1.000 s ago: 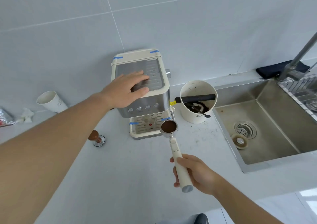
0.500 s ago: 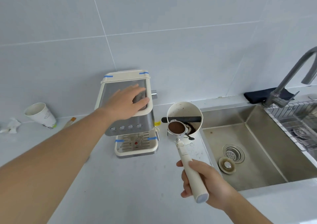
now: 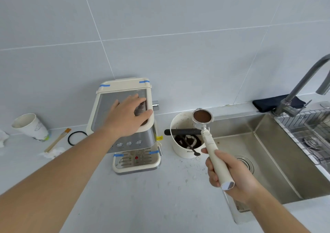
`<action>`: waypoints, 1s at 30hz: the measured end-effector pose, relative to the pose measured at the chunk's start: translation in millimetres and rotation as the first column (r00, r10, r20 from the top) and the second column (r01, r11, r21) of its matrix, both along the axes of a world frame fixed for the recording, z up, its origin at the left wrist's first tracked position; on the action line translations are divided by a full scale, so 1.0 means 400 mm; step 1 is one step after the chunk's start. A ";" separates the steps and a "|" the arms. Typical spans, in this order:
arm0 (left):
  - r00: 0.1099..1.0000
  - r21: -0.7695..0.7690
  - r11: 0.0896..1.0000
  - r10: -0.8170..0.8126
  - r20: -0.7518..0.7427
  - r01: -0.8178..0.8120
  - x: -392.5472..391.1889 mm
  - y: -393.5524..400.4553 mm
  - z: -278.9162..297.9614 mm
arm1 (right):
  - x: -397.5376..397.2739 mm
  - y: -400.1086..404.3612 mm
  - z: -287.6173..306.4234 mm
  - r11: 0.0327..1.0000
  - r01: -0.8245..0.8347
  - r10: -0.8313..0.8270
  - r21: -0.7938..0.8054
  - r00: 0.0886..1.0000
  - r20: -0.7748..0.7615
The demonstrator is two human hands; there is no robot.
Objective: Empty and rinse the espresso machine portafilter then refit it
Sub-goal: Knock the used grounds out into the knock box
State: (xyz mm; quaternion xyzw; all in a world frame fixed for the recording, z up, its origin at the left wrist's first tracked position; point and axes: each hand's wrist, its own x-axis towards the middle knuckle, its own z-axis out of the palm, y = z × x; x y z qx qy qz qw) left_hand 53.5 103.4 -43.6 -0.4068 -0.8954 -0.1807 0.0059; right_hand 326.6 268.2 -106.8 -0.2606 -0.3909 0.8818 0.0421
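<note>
Portafilter [image 3: 203,117] full of grounds, held by handle in right hand [image 3: 230,176] over knock box [image 3: 185,134] — fingers wrapped tight. Left hand [image 3: 128,116] flat on espresso machine [image 3: 125,125]. Risk: tilt early — grounds spill onto surface [image 3: 160,197].

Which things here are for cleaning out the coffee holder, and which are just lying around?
For the job: portafilter full of grounds, right hand holding it, left hand on the espresso machine, knock box, sink, faucet.

Lying about: paper cup, brush, black ring, dark cloth.
</note>
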 end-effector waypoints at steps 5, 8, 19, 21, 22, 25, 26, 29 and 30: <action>0.999 0.059 0.997 0.050 0.001 -0.050 0.005 0.005 -0.004 | -0.041 0.044 -0.036 0.997 0.052 -0.055 0.059 0.998 0.039; 0.999 0.065 0.996 0.054 0.000 -0.054 0.003 0.003 -0.004 | -0.062 0.063 -0.051 0.994 0.064 -0.069 0.088 0.996 0.058; 0.996 0.034 0.996 0.081 0.041 -0.082 -0.016 0.002 -0.021 | -0.119 0.120 -0.079 0.944 0.058 -0.116 0.326 0.980 0.163; 0.996 0.030 0.996 0.079 0.046 -0.080 -0.014 0.002 -0.019 | -0.121 0.124 -0.092 0.917 0.046 -0.129 0.396 0.974 0.186; 0.996 0.031 0.996 0.079 0.045 -0.080 -0.011 0.002 -0.015 | -0.121 0.125 -0.097 0.902 0.041 -0.137 0.429 0.971 0.195; 0.997 0.031 0.997 0.070 0.034 -0.071 -0.006 0.002 -0.008 | -0.122 0.127 -0.115 0.864 0.049 -0.178 0.501 0.960 0.214; 0.997 0.030 0.997 0.070 0.034 -0.071 -0.007 0.002 -0.009 | -0.123 0.128 -0.119 0.851 0.055 -0.194 0.522 0.957 0.216; 0.996 0.019 0.997 0.078 0.044 -0.079 -0.012 0.002 -0.014 | -0.128 0.126 -0.126 0.797 0.058 -0.228 0.601 0.950 0.211; 0.996 0.017 0.997 0.077 0.043 -0.078 -0.014 0.002 -0.015 | -0.131 0.125 -0.128 0.775 0.056 -0.240 0.629 0.948 0.211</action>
